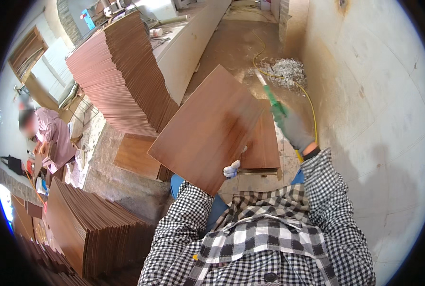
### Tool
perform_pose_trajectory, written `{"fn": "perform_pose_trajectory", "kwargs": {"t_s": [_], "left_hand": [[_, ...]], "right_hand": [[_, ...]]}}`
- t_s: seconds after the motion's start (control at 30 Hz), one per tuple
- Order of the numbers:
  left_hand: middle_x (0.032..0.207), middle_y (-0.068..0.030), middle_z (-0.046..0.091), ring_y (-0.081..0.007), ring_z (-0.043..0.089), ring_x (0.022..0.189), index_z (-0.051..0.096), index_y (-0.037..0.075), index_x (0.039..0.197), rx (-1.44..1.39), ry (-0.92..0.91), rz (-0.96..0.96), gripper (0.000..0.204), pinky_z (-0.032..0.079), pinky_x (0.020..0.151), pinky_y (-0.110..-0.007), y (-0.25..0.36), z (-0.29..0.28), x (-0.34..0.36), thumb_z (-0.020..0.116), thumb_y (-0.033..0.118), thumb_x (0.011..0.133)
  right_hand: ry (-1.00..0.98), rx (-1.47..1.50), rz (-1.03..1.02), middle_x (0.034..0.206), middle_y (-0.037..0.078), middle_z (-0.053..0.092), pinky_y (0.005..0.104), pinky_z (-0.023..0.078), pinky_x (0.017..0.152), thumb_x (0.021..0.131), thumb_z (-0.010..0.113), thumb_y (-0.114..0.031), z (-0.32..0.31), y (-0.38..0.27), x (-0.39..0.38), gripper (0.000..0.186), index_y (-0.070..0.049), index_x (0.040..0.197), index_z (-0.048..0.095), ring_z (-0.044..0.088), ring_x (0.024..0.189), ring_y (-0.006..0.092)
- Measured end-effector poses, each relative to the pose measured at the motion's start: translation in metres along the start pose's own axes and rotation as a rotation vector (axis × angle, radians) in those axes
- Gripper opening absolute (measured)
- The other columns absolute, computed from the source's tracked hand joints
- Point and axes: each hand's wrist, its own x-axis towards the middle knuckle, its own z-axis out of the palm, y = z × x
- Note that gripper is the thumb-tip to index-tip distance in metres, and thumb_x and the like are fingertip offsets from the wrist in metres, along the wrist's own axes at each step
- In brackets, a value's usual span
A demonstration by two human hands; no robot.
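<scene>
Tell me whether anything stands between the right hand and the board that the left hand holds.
Nothing visible does: the right hand, gripping a green tool, is right of the board, with open space between; the wood pile lies lower.

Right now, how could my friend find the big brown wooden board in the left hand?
Start at the tall stack of thin reddish-brown boards toward the upper left. Just right of its base, mid-picture, a brown rectangular wooden board slants corner-up. It alone is gripped by the white-gloved left hand; the boards nearby rest in stacks.
</scene>
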Motion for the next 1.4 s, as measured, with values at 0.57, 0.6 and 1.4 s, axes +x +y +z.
{"fn": "perform_pose_trajectory", "kwargs": {"t_s": [0.57,0.6,1.4], "left_hand": [[0.114,-0.0161,0.07,-0.0214,0.068,0.098,0.062,-0.006,0.127,0.829,0.994,0.642,0.074,0.057,0.086,-0.034,0.027,-0.058,-0.001,0.064,0.061,0.096],[0.113,-0.0158,0.07,-0.0218,0.068,0.097,0.063,-0.006,0.126,0.917,1.06,0.672,0.073,0.056,0.086,-0.034,0.03,-0.059,-0.002,0.065,0.06,0.096],[0.108,-0.0018,0.07,-0.01,0.061,0.095,0.068,0.0,0.121,0.964,1.084,0.802,0.041,0.051,0.084,-0.028,-0.002,-0.026,-0.044,0.067,0.036,0.102]], "right_hand": [[0.037,0.161,0.104,0.09,0.005,0.066,0.0306,0.047,0.078,0.104,0.056,-0.034,-0.098,0.059,-0.165,0.046,-0.007,0.139,0.064,0.058,0.085,0.0162],[-0.131,0.19,0.115,0.091,0.006,0.067,0.0315,0.048,0.078,0.104,0.056,-0.034,-0.099,0.047,-0.171,0.044,-0.006,0.137,0.065,0.06,0.085,0.0169],[-0.799,-0.129,-0.318,0.12,0.021,0.069,0.0407,0.05,0.096,0.102,0.06,-0.033,-0.003,-0.036,-0.13,0.05,-0.003,0.143,0.057,0.065,0.111,0.0301]]}}
